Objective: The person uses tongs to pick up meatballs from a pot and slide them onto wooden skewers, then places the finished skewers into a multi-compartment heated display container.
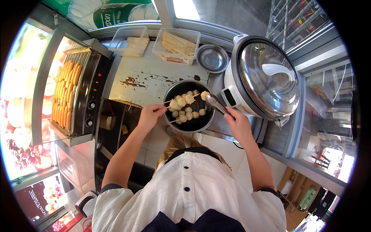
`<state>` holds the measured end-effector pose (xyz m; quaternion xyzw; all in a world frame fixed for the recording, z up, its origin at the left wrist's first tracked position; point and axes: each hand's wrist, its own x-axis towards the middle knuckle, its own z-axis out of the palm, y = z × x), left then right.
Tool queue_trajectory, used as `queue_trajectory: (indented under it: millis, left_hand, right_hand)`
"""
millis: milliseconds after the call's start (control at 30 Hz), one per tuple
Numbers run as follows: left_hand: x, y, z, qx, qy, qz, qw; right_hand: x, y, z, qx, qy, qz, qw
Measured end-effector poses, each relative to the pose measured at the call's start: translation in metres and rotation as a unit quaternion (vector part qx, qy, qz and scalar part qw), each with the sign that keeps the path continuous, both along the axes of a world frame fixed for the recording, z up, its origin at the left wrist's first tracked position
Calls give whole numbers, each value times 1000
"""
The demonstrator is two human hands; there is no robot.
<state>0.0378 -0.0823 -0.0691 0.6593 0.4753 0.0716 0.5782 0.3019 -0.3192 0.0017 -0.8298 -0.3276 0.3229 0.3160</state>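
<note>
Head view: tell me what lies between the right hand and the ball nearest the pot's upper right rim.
The metal tongs, in the head view: the right hand holds one end, and the other end is at that pale ball.

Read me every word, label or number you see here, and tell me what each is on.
I don't repeat printed wording, so only where it stands:
Bottle picture, top left: white lettering on green, the clearest.
Box of sticks: front print, too small to read.
Sausage grill: red lit marks, too small.
Dark panel, lower left: pale print, blurred.
</note>
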Motion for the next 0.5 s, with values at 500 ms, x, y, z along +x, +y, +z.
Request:
queue_trajectory:
  millis: [500]
  left_hand:
    - [-29,-17,37,46,-37,-41,997]
  right_hand:
    - [11,-4,20,28,126,79,988]
